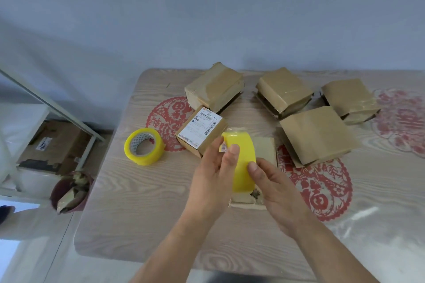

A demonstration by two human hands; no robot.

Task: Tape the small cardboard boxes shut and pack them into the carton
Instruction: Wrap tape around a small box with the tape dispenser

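**Both hands on a yellow tape roll above a flat cardboard box**

Nearest the camera, two bare forearms reach in over the wood-grain table (138, 225). The left hand (212, 181) grips the near roll of yellow tape (243, 163) from its left side, thumb tip pressed on the roll's outer face and the fingers hidden behind it. The right hand (276, 188) holds the same roll from the right, its thumb lying on the yellow face lower down. What looks like a loose tape end with a small printed tab shows beside the left thumb.

Under the roll and the hands lies a small cardboard box (264, 149), pale and flat-topped; its near edge shows below the right wrist, and most of it is covered.

Just beyond the left hand sits a labelled box (202, 133) with a white barcode sticker on top, touching or nearly touching the box under the hands. To its left, apart from the boxes, a second tape roll (145, 149) rests tilted on the table.

To the right a larger taped box (317, 135) sits on a red paper-cut design (322, 190) printed on the table cover. Farther back stand three more taped boxes in a row: a left one (215, 87), a middle one (284, 91) and a right one (349, 99).

Off the table's left edge, on the floor, stand a dark bin of scraps (69, 190) and, beyond it, a brown carton (55, 145) under a metal frame.
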